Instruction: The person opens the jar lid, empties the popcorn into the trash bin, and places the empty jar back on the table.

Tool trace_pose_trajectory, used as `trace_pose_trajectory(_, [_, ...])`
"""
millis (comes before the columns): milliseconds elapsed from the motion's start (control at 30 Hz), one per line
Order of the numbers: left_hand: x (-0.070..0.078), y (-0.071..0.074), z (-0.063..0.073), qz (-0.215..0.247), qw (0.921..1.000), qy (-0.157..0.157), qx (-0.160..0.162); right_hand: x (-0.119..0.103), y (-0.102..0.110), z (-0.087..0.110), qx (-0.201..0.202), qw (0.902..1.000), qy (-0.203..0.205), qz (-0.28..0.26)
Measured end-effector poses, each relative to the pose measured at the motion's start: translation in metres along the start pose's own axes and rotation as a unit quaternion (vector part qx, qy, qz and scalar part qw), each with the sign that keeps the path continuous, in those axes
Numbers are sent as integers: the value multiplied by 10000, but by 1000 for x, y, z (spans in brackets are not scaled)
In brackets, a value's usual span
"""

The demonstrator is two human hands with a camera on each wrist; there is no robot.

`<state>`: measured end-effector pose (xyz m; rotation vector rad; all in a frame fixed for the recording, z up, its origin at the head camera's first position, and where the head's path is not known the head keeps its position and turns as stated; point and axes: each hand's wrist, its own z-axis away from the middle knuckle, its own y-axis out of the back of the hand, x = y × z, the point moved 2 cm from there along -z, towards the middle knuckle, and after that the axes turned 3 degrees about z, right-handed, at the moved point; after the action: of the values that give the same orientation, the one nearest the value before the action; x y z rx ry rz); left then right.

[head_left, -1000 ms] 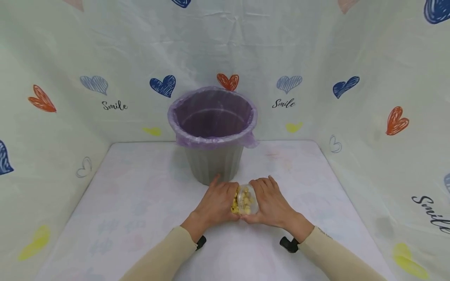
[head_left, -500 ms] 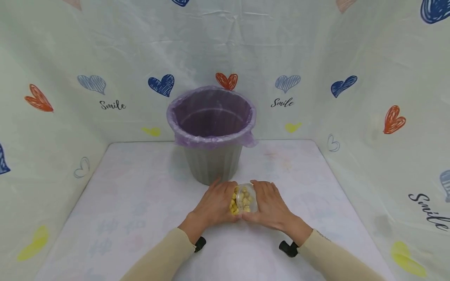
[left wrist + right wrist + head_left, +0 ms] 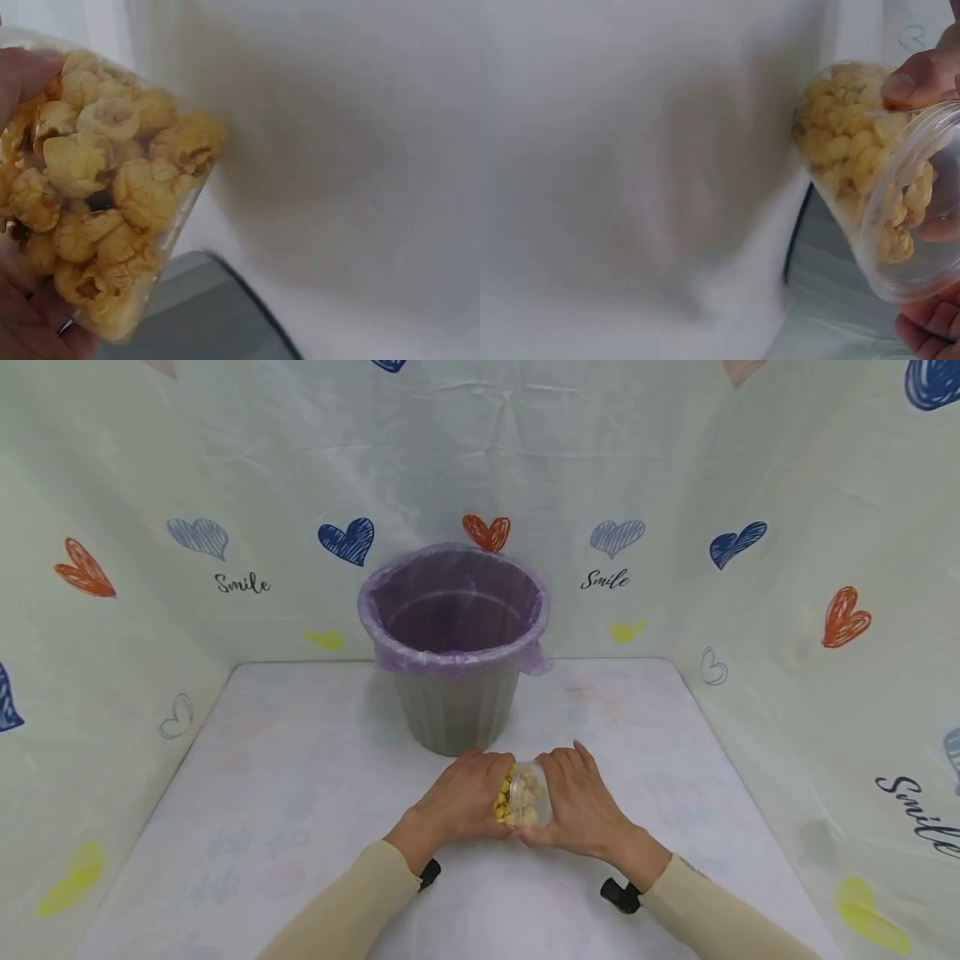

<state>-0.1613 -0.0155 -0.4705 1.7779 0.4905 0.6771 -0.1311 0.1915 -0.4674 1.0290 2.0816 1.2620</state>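
A clear plastic tub of popcorn [image 3: 531, 797] lies tilted on its side between both hands, a little above the table. My left hand [image 3: 461, 797] grips the tub's body, and in the left wrist view the thumb presses against the wall over the popcorn [image 3: 112, 180]. At the lid end, my right hand [image 3: 587, 806] holds the round clear lid or rim with curled fingers. Seen from the right wrist, the ridged rim [image 3: 881, 217] circles the mouth, with fingers showing through the clear plastic. Whether the lid sits fully on cannot be made out.
A grey bin [image 3: 459, 714] stands on the white table [image 3: 300, 793], just beyond the hands. Its purple liner [image 3: 461, 664] folds over the rim. Pale curtains [image 3: 750, 460] printed with hearts and "Smile" surround the table at the back and sides.
Both hands and the tub have come slightly nearer to the person, away from the bin. The grip on the tub looks the same. The bin stays in place.
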Motion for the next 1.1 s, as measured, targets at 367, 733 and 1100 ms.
trace_pose_trajectory(367, [-5, -1, 7, 445, 9980, 446, -3, 4, 4, -7, -341, 9978, 501, 262])
trace_pose_trajectory(733, [-1, -13, 16, -360, 9925, 554, 1029, -1, 10, -12, -600, 9980, -163, 86])
trace_pose_trajectory(1100, [-5, -12, 17, -339, 9926, 303, 1126, -4, 12, -17, -675, 9975, -118, 197])
